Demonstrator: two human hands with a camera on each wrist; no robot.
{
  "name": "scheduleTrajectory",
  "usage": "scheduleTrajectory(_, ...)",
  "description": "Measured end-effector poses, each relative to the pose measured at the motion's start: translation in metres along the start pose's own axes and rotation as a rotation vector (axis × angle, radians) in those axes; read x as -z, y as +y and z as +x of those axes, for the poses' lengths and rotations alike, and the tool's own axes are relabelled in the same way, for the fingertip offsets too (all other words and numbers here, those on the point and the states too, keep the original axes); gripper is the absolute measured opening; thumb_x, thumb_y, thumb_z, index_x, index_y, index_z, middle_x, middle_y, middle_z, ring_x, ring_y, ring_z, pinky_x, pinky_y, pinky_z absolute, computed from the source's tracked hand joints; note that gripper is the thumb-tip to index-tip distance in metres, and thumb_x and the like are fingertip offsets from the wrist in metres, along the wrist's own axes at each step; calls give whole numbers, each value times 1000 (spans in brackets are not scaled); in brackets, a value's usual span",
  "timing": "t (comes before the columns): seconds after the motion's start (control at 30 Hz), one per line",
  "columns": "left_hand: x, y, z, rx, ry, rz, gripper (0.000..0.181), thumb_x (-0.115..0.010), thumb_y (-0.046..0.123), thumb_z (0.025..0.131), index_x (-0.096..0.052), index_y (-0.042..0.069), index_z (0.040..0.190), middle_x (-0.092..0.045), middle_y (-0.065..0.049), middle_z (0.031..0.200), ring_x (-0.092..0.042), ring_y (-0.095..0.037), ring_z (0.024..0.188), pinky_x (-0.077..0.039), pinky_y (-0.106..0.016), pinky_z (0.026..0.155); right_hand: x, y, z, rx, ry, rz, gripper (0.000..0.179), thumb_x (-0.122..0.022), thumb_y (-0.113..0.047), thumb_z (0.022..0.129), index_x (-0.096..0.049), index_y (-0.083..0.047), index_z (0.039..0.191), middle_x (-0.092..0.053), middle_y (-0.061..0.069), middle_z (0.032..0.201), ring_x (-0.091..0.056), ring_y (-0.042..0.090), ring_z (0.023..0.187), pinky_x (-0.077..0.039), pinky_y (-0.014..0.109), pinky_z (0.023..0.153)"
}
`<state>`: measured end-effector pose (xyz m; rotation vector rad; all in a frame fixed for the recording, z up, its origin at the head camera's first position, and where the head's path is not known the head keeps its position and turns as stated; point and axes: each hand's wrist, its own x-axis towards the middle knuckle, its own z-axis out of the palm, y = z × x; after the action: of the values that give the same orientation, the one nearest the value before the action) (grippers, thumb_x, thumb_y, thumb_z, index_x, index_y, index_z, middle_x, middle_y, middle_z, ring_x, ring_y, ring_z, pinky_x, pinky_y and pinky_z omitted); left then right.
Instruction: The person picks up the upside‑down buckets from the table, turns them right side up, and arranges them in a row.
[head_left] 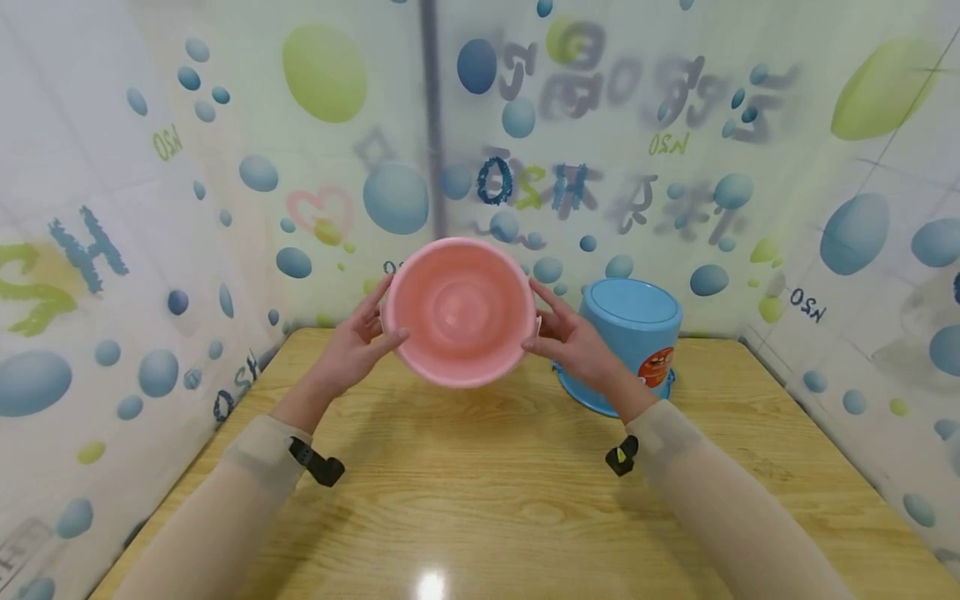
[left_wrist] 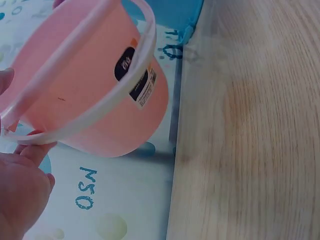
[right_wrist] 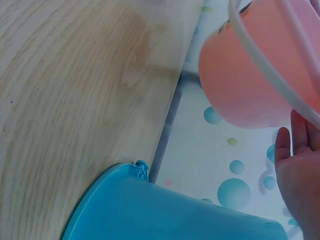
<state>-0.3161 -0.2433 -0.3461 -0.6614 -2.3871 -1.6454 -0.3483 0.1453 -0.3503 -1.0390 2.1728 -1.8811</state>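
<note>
A pink bucket (head_left: pixel 461 371) is held up above the table, tilted so that its mouth faces me. My left hand (head_left: pixel 352 350) grips its left rim, thumb over the edge and fingers behind. On the opposite side, my right hand (head_left: pixel 573 342) grips the rim the same way. The bucket's white handle (left_wrist: pixel 95 112) curves around the outside, near the left fingers in the left wrist view. Dark and white labels (left_wrist: pixel 141 87) show on its outer wall. A blue bucket (head_left: pixel 626 329) stands upside down on the table, just behind my right hand.
The wooden table (head_left: pixel 465 492) stretches beneath both arms. Patterned curtains (head_left: pixel 315 167) with bubbles and lettering close off the back and both sides. A red sticker (head_left: pixel 656 367) marks the blue bucket. Each wrist wears a black strap device (head_left: pixel 318 462).
</note>
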Motion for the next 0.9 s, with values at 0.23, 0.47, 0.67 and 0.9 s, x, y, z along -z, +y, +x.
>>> scheduleTrajectory(0.23,5,1,1,30,-42,-86,90,-73,18,108,-20,50,174,-30,-2,182,-40,-36,163,-57,-21,105,2,-5,3,-2,9,-4,91,-69,-4,108,-22,-41,176,-54,33,160,-69,29,133,-63,32,102)
scheduleTrajectory(0.47,7,0,3,40,-44,-103,88,-70,15,110,-20,47,174,-36,-11,179,-47,-41,158,-58,-18,102,4,-4,6,-24,26,-20,87,-67,-8,110,-21,-42,176,-57,29,160,-70,34,134,-61,31,106)
scheduleTrajectory(0.67,6,2,8,61,-13,-25,81,-67,29,112,-20,43,176,-40,-9,177,-47,-37,159,-56,-20,106,4,1,13,-5,40,-6,81,-62,-12,113,-19,-37,177,-57,32,158,-68,34,138,-58,27,110)
scheduleTrajectory(0.9,2,1,11,88,16,29,76,-64,35,113,-22,41,176,-50,-16,170,-54,-39,153,-49,-56,121,4,10,20,-58,84,-20,73,-56,-17,116,-21,-36,177,-56,27,161,-65,28,143,-48,40,125)
